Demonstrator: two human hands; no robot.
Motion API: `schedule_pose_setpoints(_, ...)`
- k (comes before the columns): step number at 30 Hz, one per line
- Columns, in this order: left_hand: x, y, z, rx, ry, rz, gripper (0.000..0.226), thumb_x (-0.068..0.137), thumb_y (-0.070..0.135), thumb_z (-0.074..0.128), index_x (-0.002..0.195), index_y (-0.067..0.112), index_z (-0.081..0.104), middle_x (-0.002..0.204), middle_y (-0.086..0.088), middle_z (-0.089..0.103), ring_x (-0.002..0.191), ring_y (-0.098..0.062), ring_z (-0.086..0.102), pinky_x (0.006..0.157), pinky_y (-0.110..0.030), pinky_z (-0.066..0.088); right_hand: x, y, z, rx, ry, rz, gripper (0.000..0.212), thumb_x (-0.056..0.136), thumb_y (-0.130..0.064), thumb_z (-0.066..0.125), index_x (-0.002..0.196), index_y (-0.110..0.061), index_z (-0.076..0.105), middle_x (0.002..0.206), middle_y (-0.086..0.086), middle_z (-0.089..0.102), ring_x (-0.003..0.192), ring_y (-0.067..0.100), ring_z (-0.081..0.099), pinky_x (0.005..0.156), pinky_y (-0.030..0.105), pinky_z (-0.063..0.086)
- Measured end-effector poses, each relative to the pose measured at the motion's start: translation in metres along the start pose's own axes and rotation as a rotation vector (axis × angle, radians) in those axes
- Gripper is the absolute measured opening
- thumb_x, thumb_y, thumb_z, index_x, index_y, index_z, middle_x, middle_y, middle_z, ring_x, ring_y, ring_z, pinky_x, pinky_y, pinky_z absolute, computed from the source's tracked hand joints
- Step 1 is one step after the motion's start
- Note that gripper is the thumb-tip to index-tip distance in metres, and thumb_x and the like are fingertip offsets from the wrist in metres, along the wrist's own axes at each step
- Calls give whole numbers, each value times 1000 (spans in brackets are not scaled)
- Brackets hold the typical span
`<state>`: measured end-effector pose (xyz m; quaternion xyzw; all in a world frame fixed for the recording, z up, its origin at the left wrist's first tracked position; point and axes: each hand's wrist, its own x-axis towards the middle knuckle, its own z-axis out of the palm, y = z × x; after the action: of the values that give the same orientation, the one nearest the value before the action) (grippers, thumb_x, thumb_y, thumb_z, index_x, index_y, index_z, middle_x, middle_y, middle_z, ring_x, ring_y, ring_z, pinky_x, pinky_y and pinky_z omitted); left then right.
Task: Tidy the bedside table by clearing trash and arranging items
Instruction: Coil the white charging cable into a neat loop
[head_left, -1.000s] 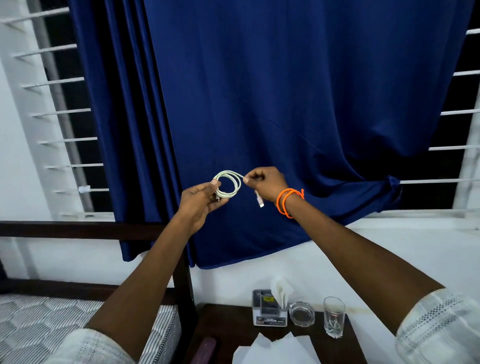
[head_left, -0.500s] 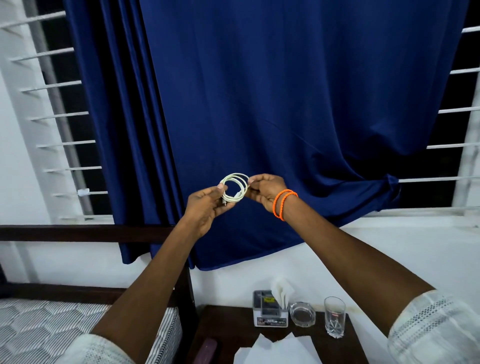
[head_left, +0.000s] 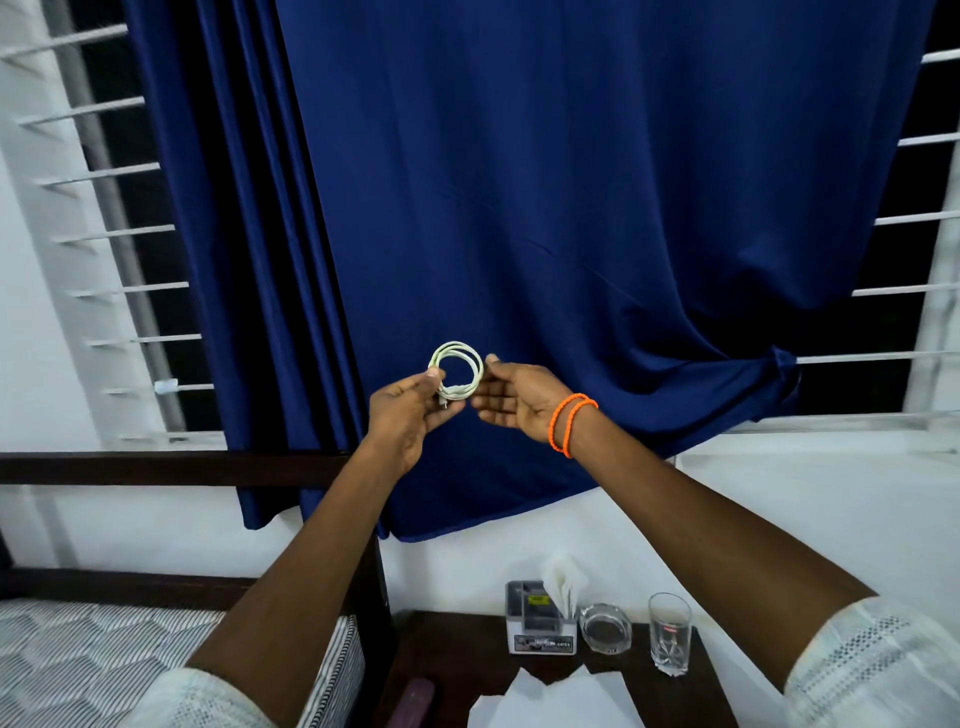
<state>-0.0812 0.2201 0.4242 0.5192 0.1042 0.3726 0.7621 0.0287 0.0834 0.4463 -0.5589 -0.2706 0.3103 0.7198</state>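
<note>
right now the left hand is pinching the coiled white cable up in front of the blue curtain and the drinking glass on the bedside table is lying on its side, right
Not quite. The drinking glass stands upright on the bedside table, beside the glass ashtray, as the head view shows. The rest holds: the left hand pinches the coiled white cable in front of the blue curtain.

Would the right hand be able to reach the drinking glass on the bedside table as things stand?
Probably yes: the right hand is open and holds nothing, and the drinking glass stands unobstructed below it; the left hand alone holds the coiled cable.
</note>
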Motion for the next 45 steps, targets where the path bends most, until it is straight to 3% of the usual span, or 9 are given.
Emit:
schedule_pose_setpoints(5, -1, -2, -1, -9, 21, -2, 20, 93, 11, 73, 103, -6, 69, 83, -14, 78, 78, -26, 78, 67, -36, 64, -3, 1, 5, -62, -7, -99, 19, 99, -30, 63, 99, -11, 67, 81, 5, 72, 69, 15, 70, 64, 30, 57)
schedule_pose_setpoints(8, -2, -4, 1, -37, 14, -10, 20, 92, 11, 75, 102, -6, 70, 81, -13, 77, 78, -24, 78, 67, -36, 64, -3, -1, 7, -66, 30, -31, 11, 97, -23, 65, 92, -13, 68, 78, 4, 71, 65, 14, 66, 60, 28, 55)
schedule_pose_setpoints(17, -3, -4, -2, -16, 12, -1, 22, 91, 12, 76, 102, -7, 70, 79, -12, 78, 76, -24, 78, 67, -36, 64, -2, 1, 9, -143, 19, -11, 34, 102, -41, 52, 89, -15, 70, 74, 1, 71, 66, 15, 65, 62, 30, 53)
schedule_pose_setpoints(21, -2, -4, -1, 6, 15, -48, 23, 92, 10, 74, 104, -9, 69, 77, -12, 77, 74, -25, 78, 66, -36, 64, 3, -5, 9, -128, 30, -132, 32, 99, -48, 55, 109, -20, 67, 81, -2, 70, 75, 15, 67, 67, 32, 56)
schedule_pose_setpoints(24, -2, -4, 0, 10, -5, -66, 19, 93, 10, 73, 102, -7, 70, 77, -11, 77, 75, -25, 78, 67, -36, 64, 6, -6, 9, -273, 13, -277, 32, 98, -33, 62, 130, -29, 63, 93, 0, 72, 82, 14, 68, 70, 34, 59)
schedule_pose_setpoints(29, -1, -1, 0, -3, -29, -65, 16, 94, 12, 72, 97, -4, 74, 80, -11, 77, 75, -23, 77, 68, -36, 63, 10, -1, 7, -327, 90, -346, 21, 97, -26, 66, 115, -19, 74, 92, 7, 76, 72, 12, 67, 62, 29, 56)
schedule_pose_setpoints(35, -3, 1, -2, -78, -70, -118, 19, 97, 14, 68, 103, -3, 71, 86, -10, 80, 83, -24, 79, 68, -34, 64, 10, 1, 6, -164, -44, -222, 32, 97, -37, 64, 118, -14, 73, 88, 4, 74, 70, 13, 67, 66, 30, 57)
schedule_pose_setpoints(39, -2, 0, -5, -85, -102, -144, 19, 96, 15, 70, 105, -2, 72, 91, -11, 79, 88, -24, 79, 72, -35, 64, 9, 8, 2, -78, -126, -222, 34, 96, -26, 68, 126, -10, 68, 87, 7, 73, 73, 14, 69, 64, 29, 58)
schedule_pose_setpoints(45, -2, 0, -7, -30, -192, -265, 24, 96, 24, 70, 104, 1, 74, 97, -15, 76, 94, -26, 77, 74, -36, 64, 17, 12, -1, -436, 72, -333, 14, 95, -19, 67, 102, -11, 75, 76, 7, 73, 60, 21, 65, 55, 32, 54)
